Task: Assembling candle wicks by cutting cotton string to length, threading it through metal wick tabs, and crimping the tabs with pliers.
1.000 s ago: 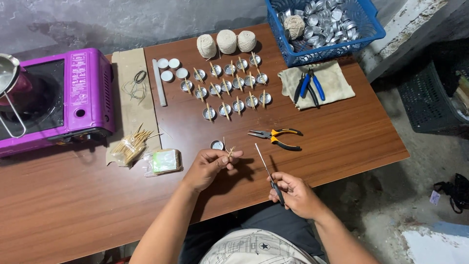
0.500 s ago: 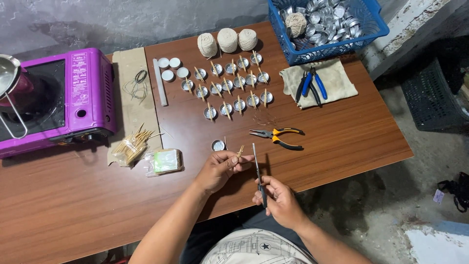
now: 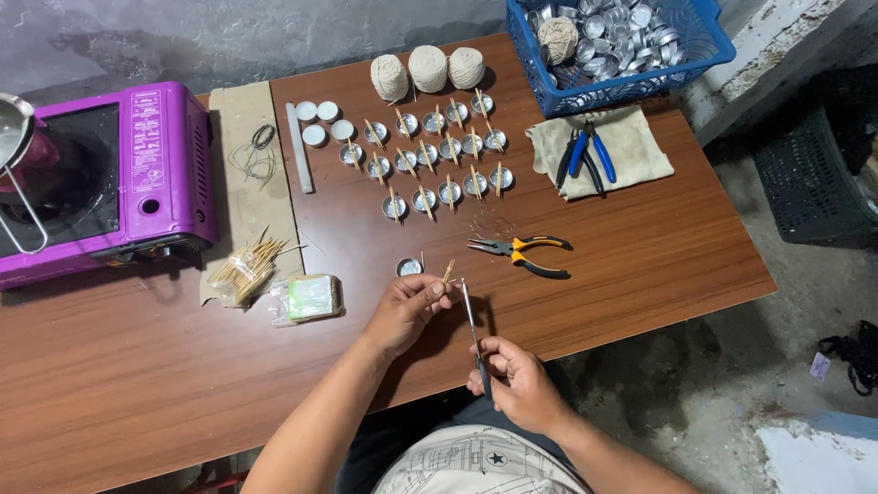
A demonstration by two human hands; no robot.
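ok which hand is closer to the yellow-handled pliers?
Left. The left hand sits just below-left of the yellow-handled pliers, pinching a small stick. The right hand is farther down at the table edge, holding scissors.

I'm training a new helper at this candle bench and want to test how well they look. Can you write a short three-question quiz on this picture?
1. What does the left hand pinch?
2. True or false: the yellow-handled pliers lie on the cloth.
3. Which tool does the right hand hold: a) blue-handled pliers, b) scissors, c) the white bar?

Key
1. A thin wooden stick, beside a small metal cup.
2. False: they lie on the bare table.
3. b, blades pointing up toward the stick.
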